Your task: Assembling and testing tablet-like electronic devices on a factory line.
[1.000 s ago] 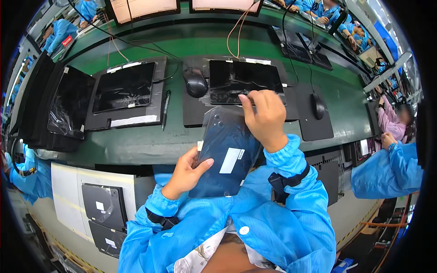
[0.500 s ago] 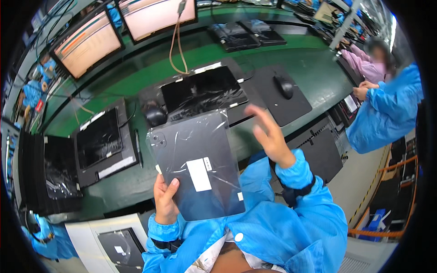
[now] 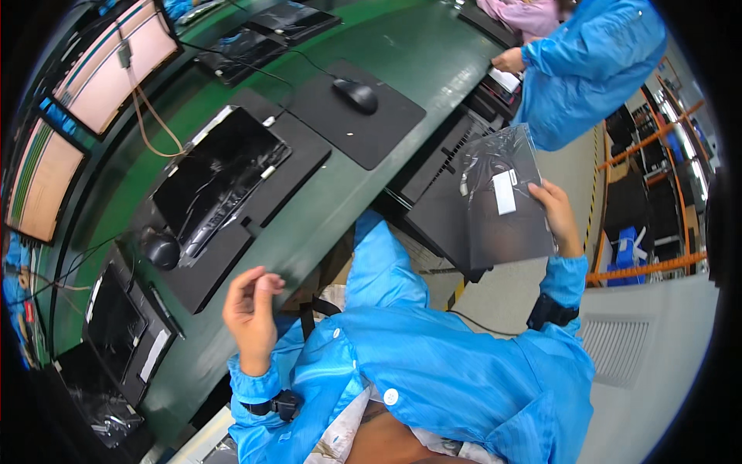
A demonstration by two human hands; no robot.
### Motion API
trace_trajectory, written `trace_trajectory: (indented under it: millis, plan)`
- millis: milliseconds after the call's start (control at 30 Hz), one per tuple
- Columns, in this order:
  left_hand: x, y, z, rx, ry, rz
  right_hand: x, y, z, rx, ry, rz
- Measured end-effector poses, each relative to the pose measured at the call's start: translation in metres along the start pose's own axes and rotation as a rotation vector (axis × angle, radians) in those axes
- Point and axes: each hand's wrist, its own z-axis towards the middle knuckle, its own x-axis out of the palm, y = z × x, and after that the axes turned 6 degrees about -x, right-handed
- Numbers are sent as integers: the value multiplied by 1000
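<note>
My right hand (image 3: 558,213) grips a dark tablet (image 3: 495,236) by its right edge, well out to my right. The tablet is wrapped in clear film, and its back bears a white label. It overlaps black foam-like trays (image 3: 437,220) beside the bench. My left hand (image 3: 253,313) is raised near the front edge of the green bench, its fingers loosely curled and apart from the thumb, with nothing in them. Ahead of it, a film-covered black screen (image 3: 220,174) lies on a black pad next to a black mouse (image 3: 161,247).
Another mouse (image 3: 355,94) rests on a dark mat. More film-covered tablets lie far back (image 3: 243,54) and at the left (image 3: 116,317). Monitors (image 3: 108,66) stand at the upper left. A co-worker in a blue smock (image 3: 583,69) is close by at the upper right.
The tablet has passed from my left hand to my right and moved far to the right. My left hand has let go. The view has turned right.
</note>
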Motion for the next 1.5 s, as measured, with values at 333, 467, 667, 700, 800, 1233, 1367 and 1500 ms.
trace_trajectory:
  millis: [333, 467, 667, 700, 800, 1233, 1367, 1500]
  plan:
    - [-12, 13, 1, 111, -120, 232, 150, -14, 91, -244, -229, -351]
    - [-20, 30, 1, -24, -140, 373, 198, 26, 154, -541, -208, -211]
    - [-22, 32, -7, -73, -211, 342, 303, 81, 349, -814, -12, -425]
    - [-18, 31, -4, -54, -204, 357, 314, 85, 385, -747, 1, -532]
    - [-12, 26, -2, -30, -222, 431, 352, 86, 467, -557, 101, -652]
    - [-9, 7, 4, -93, -265, 427, 408, 114, 558, -31, 641, -547]
    - [-9, 9, 10, -91, -253, 419, 386, 112, 532, 83, 706, -135]
    - [-10, 13, 7, -71, -265, 461, 387, 101, 503, 194, 731, 457]
